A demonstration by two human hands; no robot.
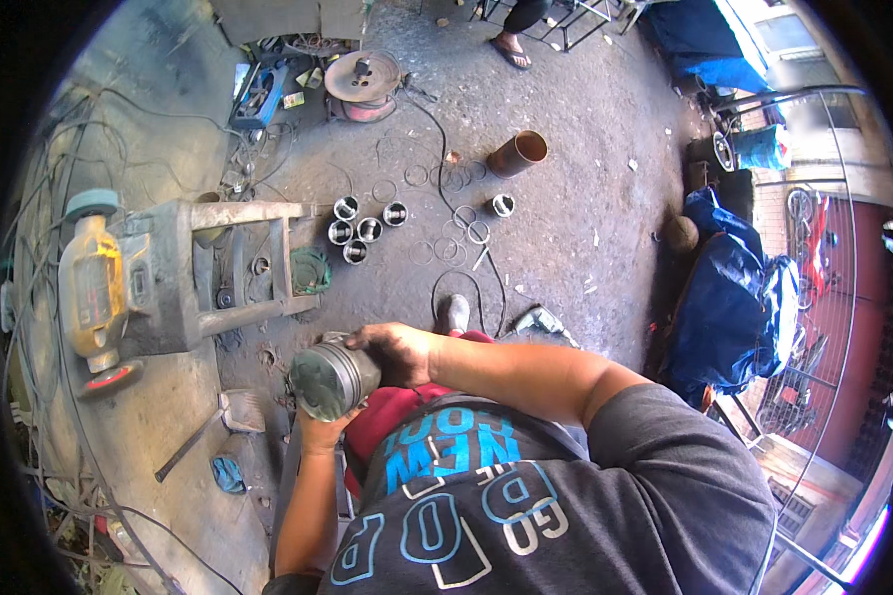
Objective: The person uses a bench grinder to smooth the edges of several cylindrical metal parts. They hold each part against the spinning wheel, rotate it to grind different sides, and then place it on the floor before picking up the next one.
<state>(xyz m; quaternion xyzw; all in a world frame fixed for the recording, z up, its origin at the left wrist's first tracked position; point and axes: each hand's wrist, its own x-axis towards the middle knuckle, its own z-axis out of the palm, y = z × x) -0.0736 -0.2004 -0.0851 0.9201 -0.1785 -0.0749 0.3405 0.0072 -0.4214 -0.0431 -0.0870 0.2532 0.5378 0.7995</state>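
Note:
A large grey metal piston is held up in front of my lap, tilted so its round crown faces me. Grooves run around its side near the crown. My right hand wraps over its far right side, the fingers dark with grime. From below, my left hand grips the piston, and most of its fingers are hidden behind it. On the floor beyond stand several smaller pistons in a cluster, with another piston apart to their right. Thin metal rings lie scattered around them.
To the left a worn wooden stool lies beside a yellow angle grinder. Ahead are a rusty cylinder sleeve, a cable reel and a blue tool tray. A power drill lies near my foot; a blue tarp covers something right.

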